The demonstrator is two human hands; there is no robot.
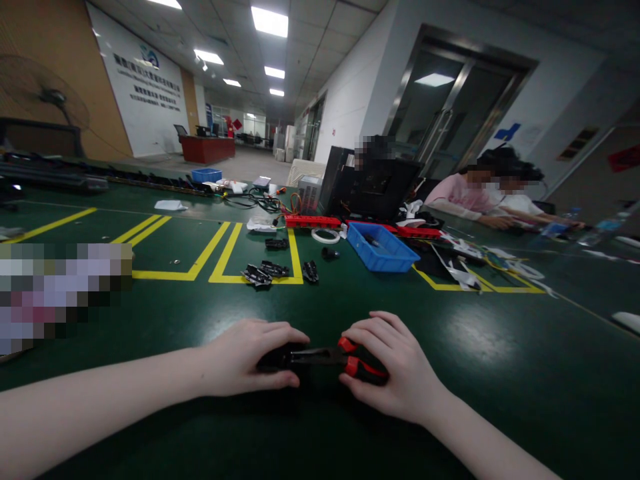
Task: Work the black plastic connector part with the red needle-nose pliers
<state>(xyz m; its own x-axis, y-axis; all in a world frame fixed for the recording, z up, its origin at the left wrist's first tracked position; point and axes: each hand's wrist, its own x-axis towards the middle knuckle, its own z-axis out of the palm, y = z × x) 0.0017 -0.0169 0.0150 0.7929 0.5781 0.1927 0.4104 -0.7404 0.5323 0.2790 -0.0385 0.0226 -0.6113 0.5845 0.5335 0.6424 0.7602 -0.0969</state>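
Table point(165, 320) of green colour extends widely, with a blue tray point(384, 259) standing beyond the hands. Right hand point(387, 357) holds pliers point(354, 367) by red-and-black handles, between both hands, over the table's near part. Left hand point(263, 353) grasps a dark piece point(273, 360), mostly hidden, at the pliers' tips. Small black parts point(274, 269) lie farther away.

Chinese and Latin lettering point(146, 75) on the white wall panel point(156, 132), too blurred for reading
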